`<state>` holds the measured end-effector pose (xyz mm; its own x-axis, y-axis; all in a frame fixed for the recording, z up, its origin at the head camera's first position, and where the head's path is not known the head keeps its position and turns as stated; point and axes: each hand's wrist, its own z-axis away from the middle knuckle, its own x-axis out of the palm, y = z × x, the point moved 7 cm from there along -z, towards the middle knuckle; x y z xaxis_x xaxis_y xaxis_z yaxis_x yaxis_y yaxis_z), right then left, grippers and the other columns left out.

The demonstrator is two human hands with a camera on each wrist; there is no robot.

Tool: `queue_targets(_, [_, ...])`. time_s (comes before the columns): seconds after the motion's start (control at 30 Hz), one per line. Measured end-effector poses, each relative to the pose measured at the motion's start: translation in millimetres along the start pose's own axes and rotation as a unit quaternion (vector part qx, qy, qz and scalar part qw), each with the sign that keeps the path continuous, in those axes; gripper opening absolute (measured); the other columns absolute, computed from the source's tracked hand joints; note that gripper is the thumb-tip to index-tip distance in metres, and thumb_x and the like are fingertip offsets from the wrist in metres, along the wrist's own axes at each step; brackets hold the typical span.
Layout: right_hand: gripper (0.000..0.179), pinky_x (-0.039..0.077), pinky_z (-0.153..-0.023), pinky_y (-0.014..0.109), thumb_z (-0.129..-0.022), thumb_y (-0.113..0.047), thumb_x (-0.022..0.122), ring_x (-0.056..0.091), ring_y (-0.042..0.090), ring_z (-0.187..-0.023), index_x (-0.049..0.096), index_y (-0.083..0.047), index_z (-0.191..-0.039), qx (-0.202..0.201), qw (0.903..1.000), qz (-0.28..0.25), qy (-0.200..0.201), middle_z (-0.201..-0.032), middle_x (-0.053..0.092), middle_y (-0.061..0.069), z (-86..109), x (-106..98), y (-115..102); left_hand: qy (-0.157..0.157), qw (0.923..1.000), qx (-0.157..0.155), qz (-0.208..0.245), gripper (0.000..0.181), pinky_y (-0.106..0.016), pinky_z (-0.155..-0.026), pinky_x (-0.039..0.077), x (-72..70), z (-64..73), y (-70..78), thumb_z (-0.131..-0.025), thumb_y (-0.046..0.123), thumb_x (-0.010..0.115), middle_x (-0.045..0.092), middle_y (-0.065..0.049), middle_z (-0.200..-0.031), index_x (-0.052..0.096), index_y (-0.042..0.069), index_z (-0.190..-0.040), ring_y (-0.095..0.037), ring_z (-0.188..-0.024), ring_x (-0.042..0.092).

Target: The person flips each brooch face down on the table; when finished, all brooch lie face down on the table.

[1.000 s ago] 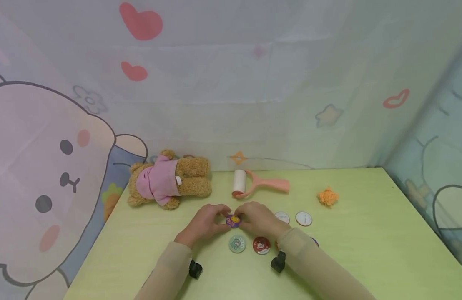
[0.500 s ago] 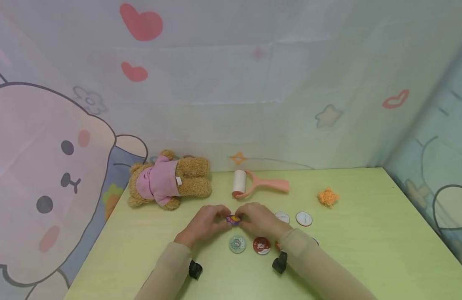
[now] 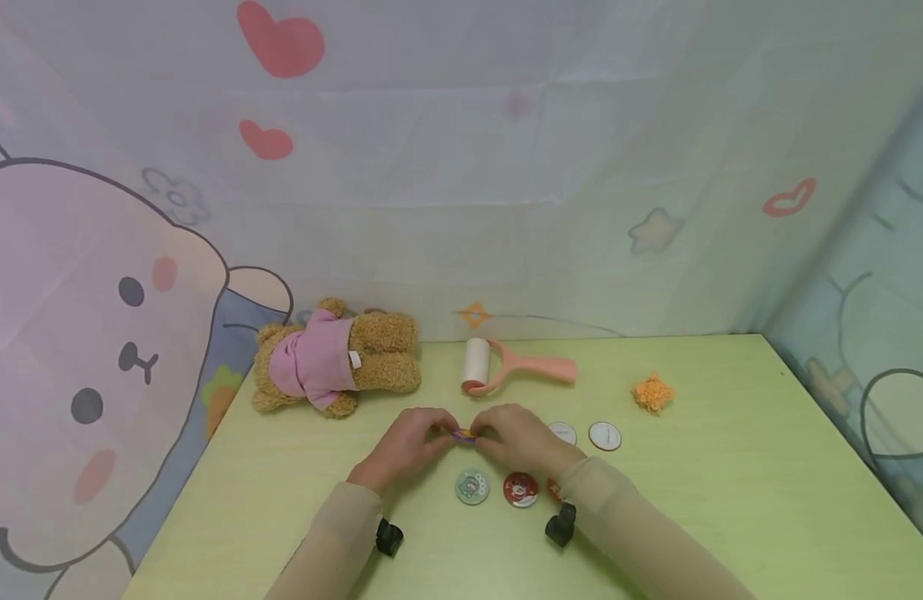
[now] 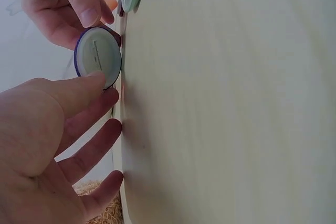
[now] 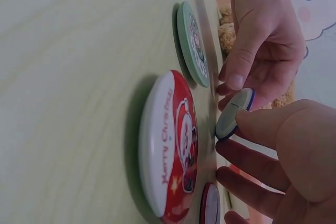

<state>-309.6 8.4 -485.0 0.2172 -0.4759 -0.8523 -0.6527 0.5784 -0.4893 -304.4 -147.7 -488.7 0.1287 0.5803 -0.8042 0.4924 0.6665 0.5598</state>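
Both hands hold one small round purple-rimmed badge [image 3: 464, 434] just above the green table [image 3: 731, 500], near its middle. My left hand [image 3: 409, 446] pinches its left edge, and my right hand [image 3: 517, 442] pinches its right edge. In the left wrist view the badge [image 4: 98, 57] shows its white back with a pin, with my left hand's [image 4: 47, 129] thumb on it and the right hand [image 4: 63, 3] above. In the right wrist view the badge [image 5: 234, 114] is edge-on between my right hand [image 5: 283, 150] and the left hand [image 5: 262, 30].
A green badge [image 3: 472, 487] and a red Christmas badge [image 3: 520, 490] lie just before the hands. Two white-backed badges [image 3: 605, 436] lie to the right. A teddy bear [image 3: 334, 358], a pink lint roller [image 3: 506, 372] and an orange pompom [image 3: 652, 392] lie along the back.
The badge has been tipped between the fingers: its purple and yellow face showed before, now only a thin edge shows in the head view. The hands stayed in place.
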Motion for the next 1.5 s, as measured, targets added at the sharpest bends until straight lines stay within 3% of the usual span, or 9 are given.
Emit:
queue_targets(0.47, [0.012, 0.055, -0.084, 0.035, -0.101, -0.018, 0.069, 0.068, 0.010, -0.089, 0.079, -0.017, -0.108, 0.016, 0.9993, -0.002, 0.035, -0.100, 0.077, -0.006, -0.6, -3.3, 2.0, 0.027, 0.9994, -0.021, -0.001, 0.005, -0.038, -0.086, 0.056, -4.0, 0.4, -1.3, -0.098, 0.012, 0.075, 0.076, 0.003, -0.099, 0.077, 0.014, -0.102, -0.013, -0.092, 0.069])
queue_targets(0.83, [0.010, 0.054, -0.079, 0.032, -0.100, -0.016, 0.071, 0.064, 0.008, -0.083, 0.077, -0.016, -0.107, 0.026, 0.9980, -0.014, 0.055, -0.096, 0.076, -0.005, -0.3, -5.6, 0.2, 0.017, 0.9984, -0.050, 0.017, 0.009, -0.036, -0.082, 0.055, -3.1, 1.1, -5.1, -0.098, 0.009, 0.073, 0.075, 0.003, -0.100, 0.075, 0.016, -0.103, -0.013, -0.089, 0.068])
queue_targets(1.03, [0.019, 0.056, -0.082, 0.036, -0.100, -0.012, 0.070, 0.070, 0.012, -0.087, 0.072, -0.013, -0.119, 0.032, 0.9975, -0.015, 0.061, -0.094, 0.076, -0.002, -1.5, -8.3, 1.7, 0.022, 0.9986, -0.042, 0.024, 0.011, -0.034, -0.081, 0.056, -2.8, -1.1, -4.6, -0.099, 0.009, 0.072, 0.077, 0.003, -0.101, 0.076, 0.014, -0.107, -0.013, -0.089, 0.069])
queue_targets(1.2, [0.033, 0.056, -0.076, 0.035, -0.099, -0.008, 0.068, 0.070, 0.013, -0.084, 0.062, -0.013, -0.131, 0.044, 0.9966, -0.028, 0.064, -0.089, 0.074, -0.001, -1.4, -7.8, 3.9, 0.022, 0.9986, -0.033, 0.035, 0.017, -0.037, -0.082, 0.057, -3.0, -1.9, -4.0, -0.099, 0.006, 0.071, 0.078, 0.000, -0.100, 0.074, 0.012, -0.115, -0.015, -0.090, 0.071])
queue_targets(1.5, [0.026, 0.054, -0.072, 0.031, -0.099, -0.009, 0.069, 0.068, 0.010, -0.079, 0.059, -0.020, -0.120, 0.031, 0.9972, -0.018, 0.066, -0.087, 0.073, -0.005, -1.4, -6.1, 2.8, 0.010, 0.9988, -0.029, 0.039, 0.031, -0.041, -0.083, 0.057, -2.4, -1.3, -3.4, -0.097, 0.005, 0.073, 0.076, -0.004, -0.094, 0.068, 0.012, -0.127, -0.018, -0.088, 0.072])
